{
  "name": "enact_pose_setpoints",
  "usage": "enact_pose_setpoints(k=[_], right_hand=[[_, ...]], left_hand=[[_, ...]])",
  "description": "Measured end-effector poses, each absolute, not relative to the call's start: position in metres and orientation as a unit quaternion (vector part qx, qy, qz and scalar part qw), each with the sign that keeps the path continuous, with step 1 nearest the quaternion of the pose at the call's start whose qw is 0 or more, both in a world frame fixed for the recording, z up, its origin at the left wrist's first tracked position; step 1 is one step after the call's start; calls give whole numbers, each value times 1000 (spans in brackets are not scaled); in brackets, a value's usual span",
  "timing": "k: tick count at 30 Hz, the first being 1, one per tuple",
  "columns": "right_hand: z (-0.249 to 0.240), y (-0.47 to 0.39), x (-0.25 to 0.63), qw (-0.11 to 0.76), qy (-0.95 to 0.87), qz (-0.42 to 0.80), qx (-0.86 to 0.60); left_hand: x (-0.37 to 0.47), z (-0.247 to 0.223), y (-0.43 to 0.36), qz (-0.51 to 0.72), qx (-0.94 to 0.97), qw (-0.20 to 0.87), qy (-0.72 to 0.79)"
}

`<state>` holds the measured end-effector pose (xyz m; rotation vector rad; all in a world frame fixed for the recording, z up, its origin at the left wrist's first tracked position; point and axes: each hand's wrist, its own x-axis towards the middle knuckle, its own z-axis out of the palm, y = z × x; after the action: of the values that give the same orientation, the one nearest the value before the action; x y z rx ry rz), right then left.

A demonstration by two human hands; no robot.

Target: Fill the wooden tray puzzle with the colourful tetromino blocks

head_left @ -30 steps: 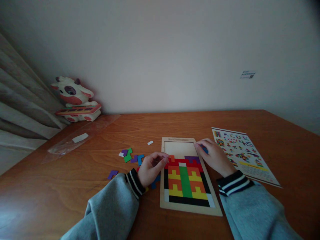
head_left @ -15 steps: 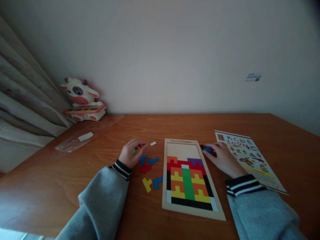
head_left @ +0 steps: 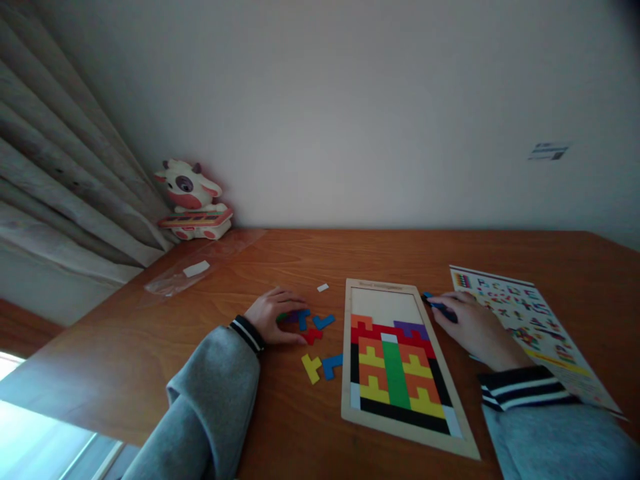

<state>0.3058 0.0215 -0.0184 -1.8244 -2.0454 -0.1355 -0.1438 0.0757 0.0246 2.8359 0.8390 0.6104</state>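
My left hand [head_left: 277, 316] is spread on the table around a cluster of puzzle pieces. Its thumb lies by a red piece [head_left: 313, 335], and its fingers reach over a green and a purple piece, partly hidden. A blue piece [head_left: 303, 320] lies just beyond the fingertips. My right hand [head_left: 470, 325], beside the board's right edge, pinches a dark blue puzzle piece [head_left: 445, 311]. Between the hands lies a wooden puzzle board [head_left: 410, 432]; coloured pieces fill its lower part, while bare wood shows at its top.
Another blue piece [head_left: 324, 322], a yellow piece [head_left: 311, 368] and an angled blue piece [head_left: 332, 365] lie left of the board. A printed pattern sheet [head_left: 540, 320] is under and beyond my right forearm. A toy cow keyboard [head_left: 197, 217] and a clear plastic bag [head_left: 175, 283] sit back left.
My left hand has lowered from above the table and spread over the loose pieces. My right hand keeps its piece, now tilted differently. The whole view has shifted a little.
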Motion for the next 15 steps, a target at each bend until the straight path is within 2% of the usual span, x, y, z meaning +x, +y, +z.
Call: enact_pose_setpoints(k=[6, 15], right_hand=[[-11, 20, 301, 178, -724, -56, -664], [-3, 19, 303, 194, -703, -10, -685]], left_hand=[[-126, 15, 69, 215, 940, 76, 253], [-122, 12, 67, 218, 941, 75, 247]])
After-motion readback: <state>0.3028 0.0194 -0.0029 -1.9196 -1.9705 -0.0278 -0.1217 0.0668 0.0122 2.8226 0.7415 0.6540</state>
